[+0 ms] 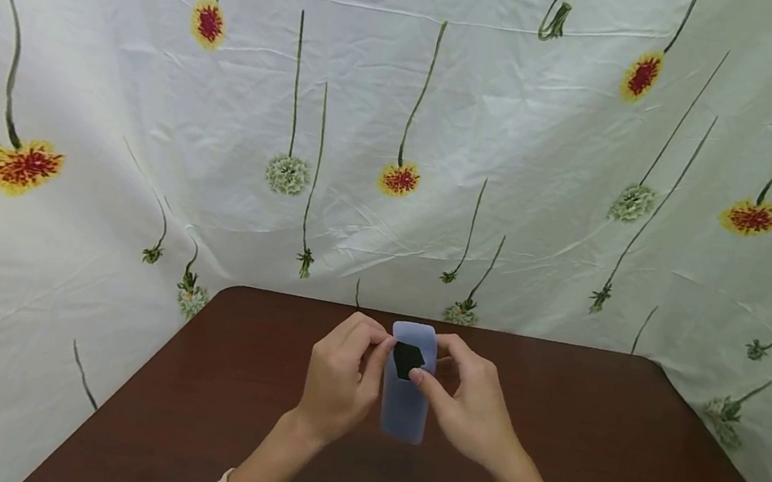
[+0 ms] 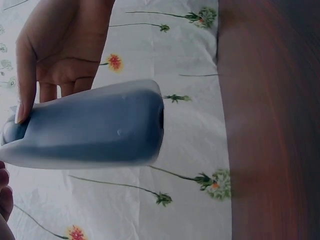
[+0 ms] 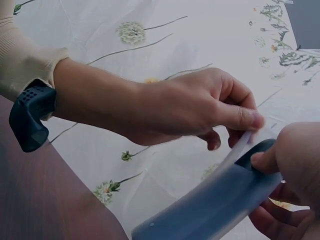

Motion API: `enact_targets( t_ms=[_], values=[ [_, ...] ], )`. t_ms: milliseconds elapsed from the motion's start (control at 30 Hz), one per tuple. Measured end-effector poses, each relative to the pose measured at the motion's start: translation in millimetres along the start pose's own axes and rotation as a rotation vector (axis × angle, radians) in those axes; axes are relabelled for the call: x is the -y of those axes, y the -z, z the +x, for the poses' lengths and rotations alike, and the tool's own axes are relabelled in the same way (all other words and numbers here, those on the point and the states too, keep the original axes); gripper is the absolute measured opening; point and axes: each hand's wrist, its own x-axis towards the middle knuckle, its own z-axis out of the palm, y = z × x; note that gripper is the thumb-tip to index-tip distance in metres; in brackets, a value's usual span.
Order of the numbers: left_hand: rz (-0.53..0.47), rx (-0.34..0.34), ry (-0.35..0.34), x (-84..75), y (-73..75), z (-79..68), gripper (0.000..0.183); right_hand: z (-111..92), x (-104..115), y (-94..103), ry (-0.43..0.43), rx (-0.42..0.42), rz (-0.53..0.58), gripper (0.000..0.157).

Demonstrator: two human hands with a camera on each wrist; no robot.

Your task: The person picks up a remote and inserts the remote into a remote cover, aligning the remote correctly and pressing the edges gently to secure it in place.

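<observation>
Between the hands, above the table, is a long blue case (image 1: 403, 410) with a frosted, see-through edge and a dark piece (image 1: 407, 359) near its upper end. My left hand (image 1: 343, 379) pinches the case's upper left edge between thumb and fingertips. My right hand (image 1: 474, 402) holds the case from the other side, thumb over the dark piece and fingers behind. In the left wrist view the smooth back of the case (image 2: 95, 127) shows, with the right thumb at its far end. The right wrist view has the case (image 3: 210, 200) tilted, the left fingertips at its rim.
A dark brown table (image 1: 184, 410) spreads below the hands. Behind it hangs a white cloth (image 1: 360, 106) printed with flowers, which also runs down along the sides. A dark wrist mount (image 3: 32, 115) sits on the left forearm by the cream sleeve.
</observation>
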Motion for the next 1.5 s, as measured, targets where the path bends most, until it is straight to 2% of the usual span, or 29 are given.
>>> enact_targets(
  t_ms=[433, 633, 833, 967, 1167, 1500],
  values=[
    [0.002, 0.033, -0.023, -1.2, 0.0, 0.8, 0.021, 0.3, 1.6, 3.4, -0.021, 0.000, 0.011, 0.033],
    [0.004, 0.044, -0.020, 0.4, -0.4, -1.2, 0.013, 0.1, 0.2, 1.3, -0.016, 0.015, 0.032, 0.031],
    [-0.001, 0.058, 0.001, 0.8, 0.2, -1.0, 0.006, 0.7, -0.7, 2.4, -0.012, 0.015, 0.007, 0.031],
    [-0.069, 0.091, 0.070, 0.7, 1.0, -0.9, 0.012, 1.3, -1.4, 3.8, -0.023, 0.010, 0.024, 0.032],
    [-0.217, 0.141, 0.232, 2.5, 1.3, -3.0, 0.024, 2.6, -1.4, 6.4, -0.043, -0.019, 0.062, 0.034],
    [-0.271, 0.233, 0.345, 3.6, 3.6, -4.8, 0.035, 2.3, 0.1, 9.2, -0.054, -0.017, 0.060, 0.039]
  ],
)
